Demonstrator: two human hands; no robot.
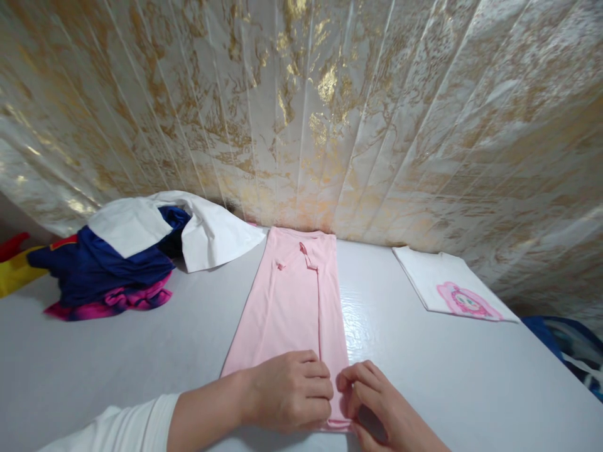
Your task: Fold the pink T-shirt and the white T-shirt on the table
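1. Rests left hand (294,392) on near end of pink garment (294,314), fingers bent together, back of hand up; cannot tell whether gripping any cloth.
2. Has right hand (377,402) just beside left hand, at garment's near right corner: fingers curled, thumb by the hem, narrow gap between; cannot tell whether pinching cloth.
3. Lies flat on white table (424,376), pink garment: under left hand and wrist, against right hand's fingertips, stretching away beyond both, neckline at far end.
4. Shows long folded edge on garment, running from beside left hand's fingers toward far end; two cuffs (281,266) well beyond left hand.
5. Wears white sleeve (117,427) on left forearm.
6. Beyond and left of left hand, well apart: heap with white cloth (211,235) over dark blue garment (108,270), magenta cloth (136,298) underneath, yellow cloth (21,273) farther left.
7. Beyond and right of right hand, well apart: folded white shirt (424,276) with pink print (466,301).
8. Beyond both hands: gold-patterned curtain (301,113).
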